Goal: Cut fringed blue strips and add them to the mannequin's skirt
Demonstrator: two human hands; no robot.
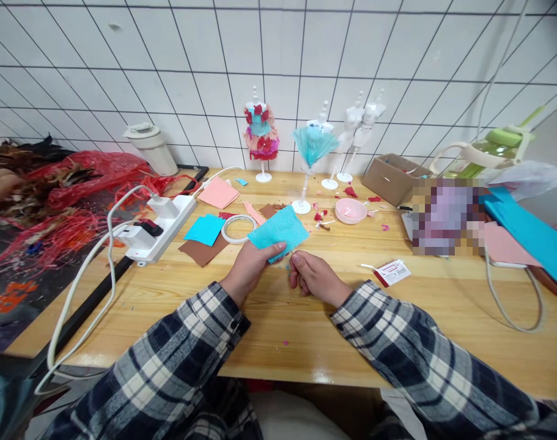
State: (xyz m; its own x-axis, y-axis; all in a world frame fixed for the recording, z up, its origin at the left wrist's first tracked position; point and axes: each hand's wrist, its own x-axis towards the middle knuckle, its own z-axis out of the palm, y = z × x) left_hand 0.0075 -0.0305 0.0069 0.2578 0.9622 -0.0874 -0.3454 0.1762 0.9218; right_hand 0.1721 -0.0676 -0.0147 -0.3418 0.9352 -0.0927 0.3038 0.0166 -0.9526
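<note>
At the wood table (306, 360): person seated, seen from own eye level, 2 bare hands mid-table, plaid sleeves.
L hand (253, 269): holds turquoise crepe sheet (280, 231), thumb on top, other fingers underneath; sheet is raised a bit, tilted, btwn the hands, nr table centre.
R hand (317, 275): fingers curled in, thumb & index tips together at sheet's lower edge; can't tell if they grip the edge or sth. small.
Tape roll (236, 241): white ring, flat, just L of sheet, w/ bright blue paper (203, 229) and brown paper (205, 252) beside it; pink paper (219, 192) farther back.
Dress forms: 4, upright, nr white tile wall (282, 43). One wears a pink, red & blue dress (261, 131); next has a flared turquoise piece (315, 146); 2 are plain white forms (353, 119).
Pink bowl (350, 220): R of centre, scraps in & around it; cardboard box (386, 180) behind, to R.
Tag (392, 273): white w/ red, R of R hand.
Far L: power strip (170, 229) w/ plugs, red plastic (99, 171), feathers; another person's hand (0, 186) at pic edge.
Far R: green-lidded bottle (493, 150), pixelated patch, blue & pink sheets.
</note>
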